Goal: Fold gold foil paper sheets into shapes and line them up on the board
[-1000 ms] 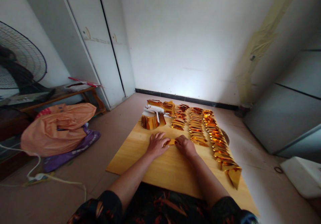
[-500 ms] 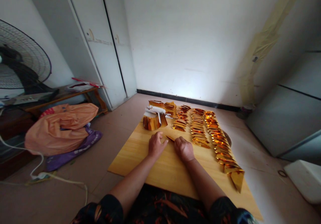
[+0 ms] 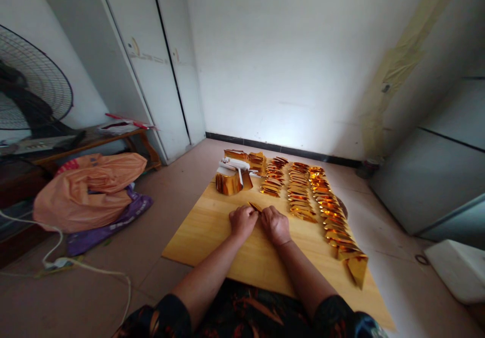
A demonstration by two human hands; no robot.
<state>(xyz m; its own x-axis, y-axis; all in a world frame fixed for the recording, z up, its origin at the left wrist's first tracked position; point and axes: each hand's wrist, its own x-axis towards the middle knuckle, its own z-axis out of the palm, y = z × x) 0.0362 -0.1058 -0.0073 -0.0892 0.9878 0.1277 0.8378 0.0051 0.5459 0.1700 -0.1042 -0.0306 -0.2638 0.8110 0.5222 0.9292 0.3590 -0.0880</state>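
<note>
Between my two hands, over the middle of the wooden board (image 3: 200,232), is a small folded piece of gold foil paper (image 3: 255,206). My left hand (image 3: 242,222) pinches its near left side, fingers closed. On the other side my right hand (image 3: 275,225) is closed on the same piece. Most of the foil is hidden by my fingers. To the right, folded gold foil pieces stand in rows: a short row (image 3: 273,179), a middle row (image 3: 300,189) and a long row (image 3: 333,222) ending near the board's right edge. A curved stack of gold foil sheets (image 3: 229,184) sits beyond my left hand.
A white roll (image 3: 234,164) and more gold sheets (image 3: 257,162) lie at the board's far side. On the floor at left are an orange bag (image 3: 87,191), a purple bag (image 3: 113,232) and a white cable (image 3: 94,271). A white box (image 3: 456,270) stands at right.
My left hand has moved right and closed on the foil piece beside my right hand; before, its fingers were spread apart from it. The view has shifted slightly.
</note>
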